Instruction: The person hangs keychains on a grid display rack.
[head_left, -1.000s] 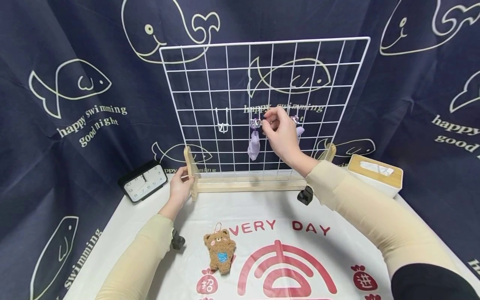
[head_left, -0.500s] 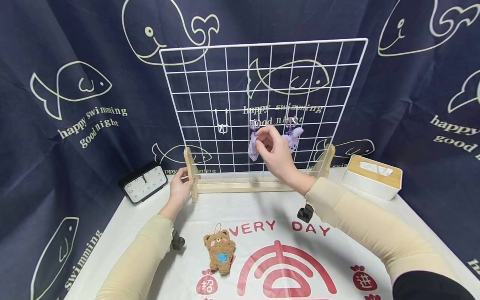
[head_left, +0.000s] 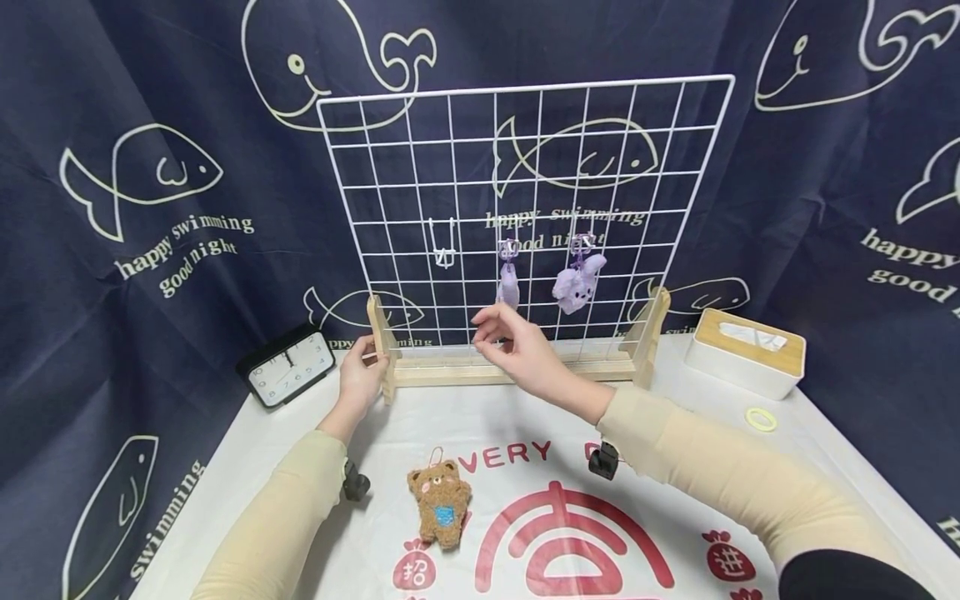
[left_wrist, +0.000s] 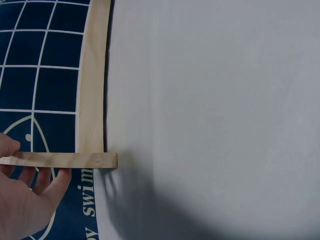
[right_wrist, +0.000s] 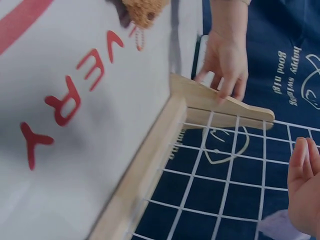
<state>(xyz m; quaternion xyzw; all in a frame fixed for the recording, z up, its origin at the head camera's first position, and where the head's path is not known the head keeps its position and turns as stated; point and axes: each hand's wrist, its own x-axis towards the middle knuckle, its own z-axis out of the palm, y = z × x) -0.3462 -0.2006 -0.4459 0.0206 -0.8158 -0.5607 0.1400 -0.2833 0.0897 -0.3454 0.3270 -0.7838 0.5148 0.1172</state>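
Note:
A white wire grid rack point(head_left: 474, 181) stands upright in a wooden base point(head_left: 480, 373). My left hand point(head_left: 362, 372) grips the rack's left wooden side foot point(left_wrist: 65, 160), thumb on one face and fingers on the other. My right hand point(head_left: 517, 343) is in front of the lower grid, fingers loosely bent and holding nothing. Just above it a purple plush pendant point(head_left: 508, 283) hangs from a hook, its lower end hidden by the hand. Farther right hangs a purple plush bunny-like pendant point(head_left: 576, 287). A white hook point(head_left: 444, 256) on the left bears nothing. A brown bear plush pendant point(head_left: 441, 504) lies on the table.
At the left is a black-framed clock point(head_left: 291, 364). A white tissue box point(head_left: 746, 354) with a wooden lid sits at the right, a pale yellow ring point(head_left: 761, 419) in front of it. A dark blue curtain point(head_left: 187, 67) hangs behind the rack.
My right hand has moved down and left, away from the hooks, uncovering the right purple pendant. The yellow ring is now uncovered beside the sleeve. My left hand has stayed put.

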